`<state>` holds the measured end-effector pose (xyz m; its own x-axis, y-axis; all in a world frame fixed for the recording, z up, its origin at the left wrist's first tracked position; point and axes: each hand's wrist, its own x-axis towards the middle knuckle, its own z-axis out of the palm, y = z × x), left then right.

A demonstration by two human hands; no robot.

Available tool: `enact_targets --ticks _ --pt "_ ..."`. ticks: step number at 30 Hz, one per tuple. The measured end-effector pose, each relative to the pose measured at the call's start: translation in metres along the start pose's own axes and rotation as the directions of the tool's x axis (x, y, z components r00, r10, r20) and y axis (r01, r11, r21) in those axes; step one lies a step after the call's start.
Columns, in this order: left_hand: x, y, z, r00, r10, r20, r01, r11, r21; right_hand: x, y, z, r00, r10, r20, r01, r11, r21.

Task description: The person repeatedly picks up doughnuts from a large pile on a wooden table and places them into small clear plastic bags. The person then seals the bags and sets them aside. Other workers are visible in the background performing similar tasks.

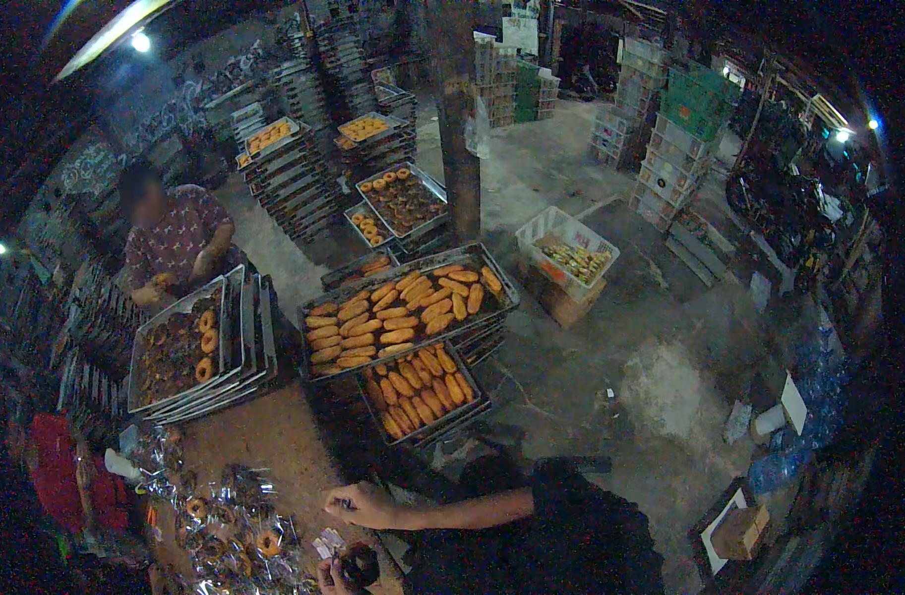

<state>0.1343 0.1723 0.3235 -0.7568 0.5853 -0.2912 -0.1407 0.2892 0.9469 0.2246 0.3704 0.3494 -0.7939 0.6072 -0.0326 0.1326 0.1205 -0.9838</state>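
At the bottom edge my left hand (333, 579) grips a dark, chocolate-coated ring doughnut (360, 565) by its side. My right hand (361, 506) is above it in the picture, over the brown tabletop (274, 424), with its fingers curled. A small dark patch shows between those fingers, too blurred to tell whether it is an object. Small pale printed slips (327, 544) lie on the table between my two hands. To their left is a heap of ring doughnuts in clear plastic wrappers (233, 539), some glazed and some dark-topped.
Stacked trays of ring doughnuts (175, 349) stand at the table's far end, beside a seated person (173, 230). Long fried buns fill a large tray (407, 309) and a smaller one (420, 390). A white crate (567, 249) holds packed goods near a post (460, 149).
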Motion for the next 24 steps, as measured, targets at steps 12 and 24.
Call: enact_targets --ticks 12,24 --pt "0.007 -0.011 0.007 0.996 0.025 0.084 -0.026 1.000 0.016 -0.015 0.006 0.007 0.892 -0.321 0.317 0.310 0.947 0.085" --pt "0.009 -0.025 0.004 0.985 0.040 0.168 -0.044 0.999 0.015 -0.004 0.056 0.023 0.969 -0.181 0.170 0.149 0.972 0.183"
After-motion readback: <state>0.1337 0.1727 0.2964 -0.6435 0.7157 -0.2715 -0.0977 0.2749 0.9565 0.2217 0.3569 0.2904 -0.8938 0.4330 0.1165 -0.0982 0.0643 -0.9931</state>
